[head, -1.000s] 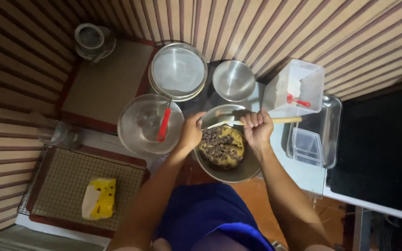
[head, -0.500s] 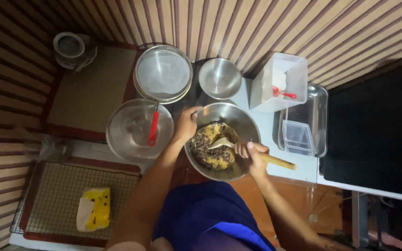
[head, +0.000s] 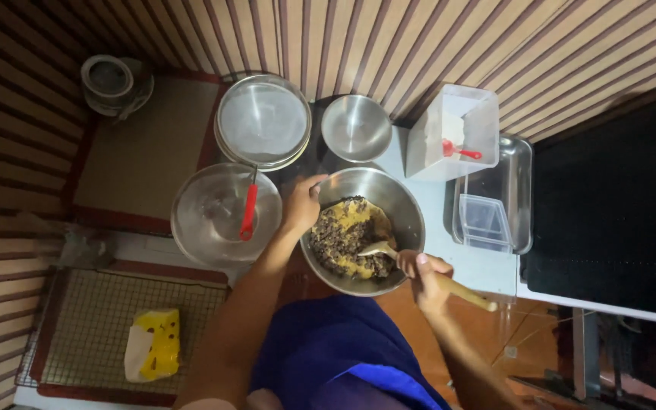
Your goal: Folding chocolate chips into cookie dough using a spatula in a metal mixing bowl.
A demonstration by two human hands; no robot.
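Note:
A steel mixing bowl (head: 405,206) sits in front of me, holding yellow batter mixed with dark chips (head: 343,237). My left hand (head: 303,203) grips the bowl's left rim. My right hand (head: 424,275) is closed around the handle of a wooden spoon (head: 465,291) at the bowl's near right edge. The spoon's head lies in the batter.
A glass bowl (head: 203,220) with a red-handled tool (head: 248,212) stands left of the mixing bowl. Behind are a sieve (head: 263,121), a small steel bowl (head: 356,127) and a white container (head: 449,130) with a red scoop. A metal tray (head: 521,190) lies right; a yellow mitt (head: 155,343) rests on a wire rack.
My right hand has swung with the spoon from the bowl's far rim down to its near right edge. The left hand has stayed on the rim.

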